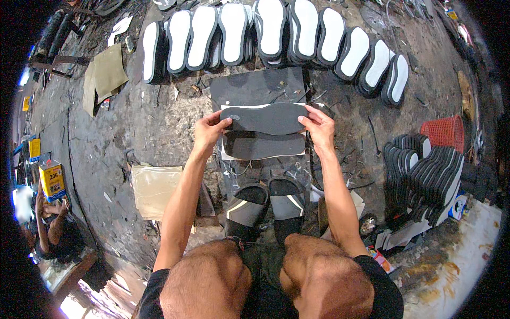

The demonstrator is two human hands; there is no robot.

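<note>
2 hands point(207, 129) point(322, 128) hold 1 sole point(264, 118) (dk gry).

the littered floor point(159, 127) carries stacked white-topped soles point(270, 26), tan sheets point(156, 192), a black panel point(257, 86) and a red basket point(443, 132).

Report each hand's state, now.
Left hand: closed, pinching the left end of a dark sole.
Right hand: closed, pinching its right end.

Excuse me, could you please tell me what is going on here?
Someone's left hand and right hand grip opposite ends of a dark sole. A second dark sole lies just nearer the sandals. Beyond them, stacks of white-topped soles form an arc, and more soles are piled at the right, near a red basket.
</note>
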